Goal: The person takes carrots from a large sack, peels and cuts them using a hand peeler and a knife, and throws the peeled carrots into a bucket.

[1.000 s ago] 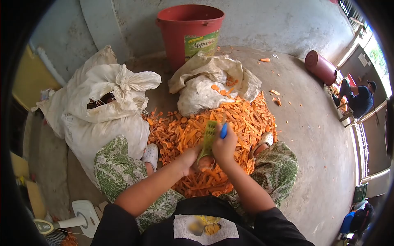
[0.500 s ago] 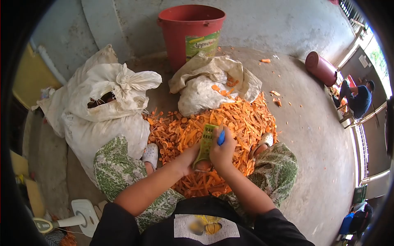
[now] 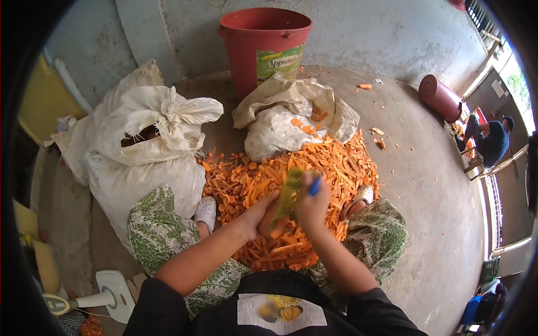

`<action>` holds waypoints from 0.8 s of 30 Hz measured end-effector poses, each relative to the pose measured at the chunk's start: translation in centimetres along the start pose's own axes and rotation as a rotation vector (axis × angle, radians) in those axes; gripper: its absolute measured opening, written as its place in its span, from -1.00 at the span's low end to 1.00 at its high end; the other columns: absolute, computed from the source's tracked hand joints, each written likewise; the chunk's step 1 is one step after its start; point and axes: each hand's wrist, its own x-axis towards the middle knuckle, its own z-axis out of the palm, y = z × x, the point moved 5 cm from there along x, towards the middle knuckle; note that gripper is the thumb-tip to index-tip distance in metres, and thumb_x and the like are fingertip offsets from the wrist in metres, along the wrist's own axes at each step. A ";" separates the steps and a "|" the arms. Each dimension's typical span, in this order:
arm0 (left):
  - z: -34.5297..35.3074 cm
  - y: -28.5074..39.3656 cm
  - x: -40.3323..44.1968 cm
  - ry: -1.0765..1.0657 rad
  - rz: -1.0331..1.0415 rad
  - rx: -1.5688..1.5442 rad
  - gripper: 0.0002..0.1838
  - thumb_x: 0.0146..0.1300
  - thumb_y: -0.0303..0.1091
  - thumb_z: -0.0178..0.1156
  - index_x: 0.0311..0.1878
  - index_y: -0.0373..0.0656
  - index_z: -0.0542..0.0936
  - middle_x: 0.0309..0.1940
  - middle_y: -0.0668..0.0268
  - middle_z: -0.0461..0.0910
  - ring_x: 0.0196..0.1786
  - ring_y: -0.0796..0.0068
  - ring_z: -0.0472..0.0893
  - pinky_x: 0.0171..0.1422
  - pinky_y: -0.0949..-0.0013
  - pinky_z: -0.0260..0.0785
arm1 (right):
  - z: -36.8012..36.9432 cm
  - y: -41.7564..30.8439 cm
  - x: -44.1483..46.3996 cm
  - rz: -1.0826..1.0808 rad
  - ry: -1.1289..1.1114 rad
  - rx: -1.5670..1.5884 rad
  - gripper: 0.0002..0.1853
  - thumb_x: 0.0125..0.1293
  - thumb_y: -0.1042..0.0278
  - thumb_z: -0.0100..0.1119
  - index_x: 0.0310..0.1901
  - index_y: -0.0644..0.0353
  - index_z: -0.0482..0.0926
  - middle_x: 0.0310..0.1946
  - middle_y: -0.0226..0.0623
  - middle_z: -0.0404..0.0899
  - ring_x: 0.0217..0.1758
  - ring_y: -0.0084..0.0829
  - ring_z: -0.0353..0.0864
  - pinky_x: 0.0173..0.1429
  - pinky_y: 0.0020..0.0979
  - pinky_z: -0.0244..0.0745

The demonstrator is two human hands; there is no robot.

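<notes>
Over a large heap of orange carrot pieces and peelings (image 3: 246,182), my two hands work close together. My left hand (image 3: 262,215) is wrapped around a carrot (image 3: 276,225), mostly hidden by the fingers. My right hand (image 3: 312,204) grips a blue-handled tool (image 3: 315,185), blurred by motion. A green slotted piece (image 3: 290,190) lies between the hands, over the carrot; whether it is one tool with the blue handle I cannot tell. Beyond the heap, a crumpled white sack (image 3: 280,131) has some slices on it.
A red tub (image 3: 238,61) stands by the wall. Full white sacks (image 3: 145,185) lean at the left. A dark red bin (image 3: 440,98) lies tipped at the right, near a seated person (image 3: 493,143). A fan (image 3: 115,294) is at the lower left.
My right hand and the green piece have shifted slightly right and tilted, blurring again after the steadier half-second-old view. The whole scene has shifted slightly right. My left hand keeps its hold.
</notes>
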 end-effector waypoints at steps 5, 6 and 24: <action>-1.0 -0.2 0.8 0.031 0.076 0.201 -0.55 0.34 -0.01 -0.25 -0.01 -0.20 0.38 -0.29 0.23 0.54 -0.33 0.39 0.59 -0.32 0.36 0.50 | 0.0 1.9 0.5 -0.065 0.090 -0.189 -0.79 0.29 0.31 -0.04 -0.38 0.27 0.48 -0.71 -0.40 0.41 -0.70 -0.58 0.29 -0.60 -0.46 0.17; -0.4 -0.3 0.2 0.031 0.076 0.197 -0.55 0.34 -0.01 -0.25 -0.01 -0.20 0.38 -0.29 0.23 0.54 -0.33 0.39 0.59 -0.32 0.36 0.50 | -1.1 3.9 2.7 0.115 0.111 -0.186 -0.82 0.27 0.34 -0.03 -0.38 0.27 0.46 -0.66 -0.32 0.46 -0.67 -0.50 0.35 -0.57 -0.42 0.21; 1.3 -1.1 -1.2 0.025 -0.058 0.371 -0.51 0.35 0.04 -0.31 0.03 -0.15 0.36 -0.23 0.25 0.53 -0.23 0.43 0.56 -0.18 0.39 0.46 | -3.2 8.5 5.9 0.312 0.255 -0.147 -0.73 0.33 0.27 -0.14 -0.33 0.27 0.49 -0.64 -0.32 0.49 -0.65 -0.49 0.42 -0.58 -0.43 0.24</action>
